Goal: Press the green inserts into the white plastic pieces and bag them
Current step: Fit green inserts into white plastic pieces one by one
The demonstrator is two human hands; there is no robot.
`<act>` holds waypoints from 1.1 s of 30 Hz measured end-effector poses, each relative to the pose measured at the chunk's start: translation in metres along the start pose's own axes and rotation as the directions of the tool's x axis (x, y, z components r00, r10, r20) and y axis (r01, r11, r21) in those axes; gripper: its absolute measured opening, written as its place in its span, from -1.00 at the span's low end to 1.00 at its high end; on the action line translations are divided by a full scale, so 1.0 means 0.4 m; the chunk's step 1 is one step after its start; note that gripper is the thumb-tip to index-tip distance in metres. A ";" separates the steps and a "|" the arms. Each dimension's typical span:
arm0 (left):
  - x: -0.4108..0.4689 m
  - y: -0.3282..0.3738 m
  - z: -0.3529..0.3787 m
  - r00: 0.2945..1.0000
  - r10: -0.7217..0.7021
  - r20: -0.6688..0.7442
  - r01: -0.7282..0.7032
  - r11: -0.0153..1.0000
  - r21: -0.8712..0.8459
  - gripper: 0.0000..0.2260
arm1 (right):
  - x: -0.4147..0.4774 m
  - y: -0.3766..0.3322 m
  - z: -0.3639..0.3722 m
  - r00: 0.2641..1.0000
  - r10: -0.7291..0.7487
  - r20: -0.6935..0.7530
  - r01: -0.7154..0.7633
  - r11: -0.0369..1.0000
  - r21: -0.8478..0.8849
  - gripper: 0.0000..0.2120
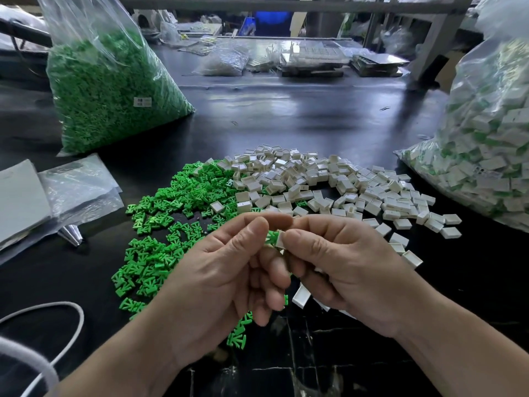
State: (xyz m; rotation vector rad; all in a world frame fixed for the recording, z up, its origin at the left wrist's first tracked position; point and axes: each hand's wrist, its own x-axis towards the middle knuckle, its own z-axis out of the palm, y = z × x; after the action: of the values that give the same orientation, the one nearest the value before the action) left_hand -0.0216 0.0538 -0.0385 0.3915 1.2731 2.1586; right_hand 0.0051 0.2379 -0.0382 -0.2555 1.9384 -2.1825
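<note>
My left hand (229, 270) and my right hand (340, 265) meet above the dark table, fingertips together. Between them sit a green insert (271, 236) and a small white plastic piece (279, 239), pinched by both thumbs and forefingers. My right hand also holds a second white piece (301, 296) under its lower fingers. A loose heap of green inserts (169, 213) lies to the left, and a heap of white pieces (329, 184) spreads behind and to the right. The bag of finished pieces (486, 144) stands at the right.
A big clear bag of green inserts (111, 90) stands at the back left. Flat empty plastic bags (77, 187) and grey sheets (20, 202) lie at the left. A white cord (71, 310) loops at the lower left. Trays and bags clutter the far bench (309, 58).
</note>
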 end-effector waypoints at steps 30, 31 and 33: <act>0.001 -0.025 0.008 0.999 -0.018 0.026 0.024 0.970 -0.244 -0.76 | 0.003 0.008 0.010 0.995 0.069 0.075 -0.076 0.992 0.099 -0.86; 0.001 -0.024 0.011 1.000 -0.018 0.013 0.020 0.972 -0.232 -0.78 | 0.004 0.009 0.011 0.995 0.067 0.074 -0.074 0.993 0.096 -0.86; 0.000 -0.023 0.016 0.999 -0.022 -0.030 0.015 0.979 -0.201 -0.86 | 0.005 0.011 0.011 0.995 0.069 0.075 -0.076 0.993 0.096 -0.85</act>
State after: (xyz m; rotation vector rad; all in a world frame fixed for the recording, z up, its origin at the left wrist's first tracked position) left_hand -0.0153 0.0615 -0.0433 0.2613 1.0578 2.2597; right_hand 0.0045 0.2328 -0.0421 -0.2401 1.7685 -2.1840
